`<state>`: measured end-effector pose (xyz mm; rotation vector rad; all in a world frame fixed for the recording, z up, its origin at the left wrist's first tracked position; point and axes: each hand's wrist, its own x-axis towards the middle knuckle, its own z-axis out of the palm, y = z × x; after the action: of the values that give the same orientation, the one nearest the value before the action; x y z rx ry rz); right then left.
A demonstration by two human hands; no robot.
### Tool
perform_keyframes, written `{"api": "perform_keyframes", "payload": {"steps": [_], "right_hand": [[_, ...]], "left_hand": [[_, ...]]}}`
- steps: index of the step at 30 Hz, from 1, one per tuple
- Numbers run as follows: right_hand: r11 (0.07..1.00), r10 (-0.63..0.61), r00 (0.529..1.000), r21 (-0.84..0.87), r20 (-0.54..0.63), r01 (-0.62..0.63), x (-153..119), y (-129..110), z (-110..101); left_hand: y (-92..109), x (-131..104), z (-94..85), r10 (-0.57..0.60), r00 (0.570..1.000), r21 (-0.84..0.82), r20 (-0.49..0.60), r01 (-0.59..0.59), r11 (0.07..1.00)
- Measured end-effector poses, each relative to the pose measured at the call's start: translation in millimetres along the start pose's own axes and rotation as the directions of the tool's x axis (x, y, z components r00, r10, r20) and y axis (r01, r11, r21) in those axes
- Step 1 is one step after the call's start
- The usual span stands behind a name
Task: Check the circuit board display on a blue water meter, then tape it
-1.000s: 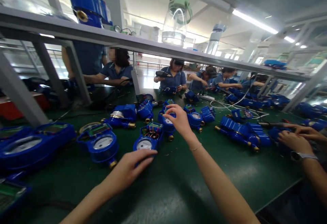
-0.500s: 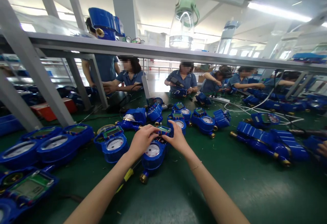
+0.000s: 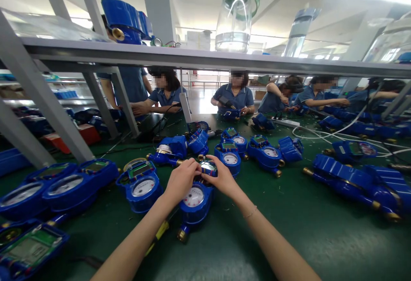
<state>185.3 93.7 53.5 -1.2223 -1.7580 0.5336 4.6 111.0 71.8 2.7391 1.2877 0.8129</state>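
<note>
A blue water meter (image 3: 194, 202) with a white dial and brass end fitting lies on the green table in front of me. My left hand (image 3: 181, 180) and my right hand (image 3: 221, 178) both grip its upper end, fingers around a small green display module (image 3: 208, 166) seated on top. A yellow-handled tool (image 3: 159, 232) lies under my left forearm.
Several more blue meters (image 3: 140, 184) lie to the left, behind and right (image 3: 353, 182). A grey metal shelf (image 3: 205, 58) with slanted legs spans the table, carrying a clear bottle (image 3: 236, 13). Several people in blue shirts work on the far side. White cables (image 3: 324, 133) trail at right.
My right hand came back from the farther meters and joined the left on the meter in front of me. Both hands now press on the display module. The camera view shifted right.
</note>
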Motion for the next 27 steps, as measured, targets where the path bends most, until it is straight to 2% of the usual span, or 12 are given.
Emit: {"api": "perform_keyframes", "payload": {"steps": [6, 12, 18, 27], "right_hand": [[0.999, -0.029, 0.999, 0.031, -0.017, 0.029, -2.4, 1.5, -0.1], [0.999, -0.016, 0.999, 0.034, -0.052, 0.018, -3.7, 1.6, 3.8], [0.999, -0.016, 0.999, 0.043, -0.048, 0.018, -3.1, 4.8, 4.8], [0.998, -0.043, 0.999, 0.052, -0.033, 0.044, -2.3, 6.6, 3.7]], "left_hand": [[2.4, 2.6, -1.1, 0.001, 1.000, -0.008, 0.022, 0.000, 1.000], [3.1, -1.0, 5.2, -0.098, 0.995, -0.087, 0.001, 0.098, 0.991], [-6.9, -2.4, 11.6, -0.189, 0.980, -0.217, -0.066, 0.171, 0.961], [-16.5, -1.3, 9.1, -0.062, 0.996, -0.292, -0.063, 0.040, 0.955]]}}
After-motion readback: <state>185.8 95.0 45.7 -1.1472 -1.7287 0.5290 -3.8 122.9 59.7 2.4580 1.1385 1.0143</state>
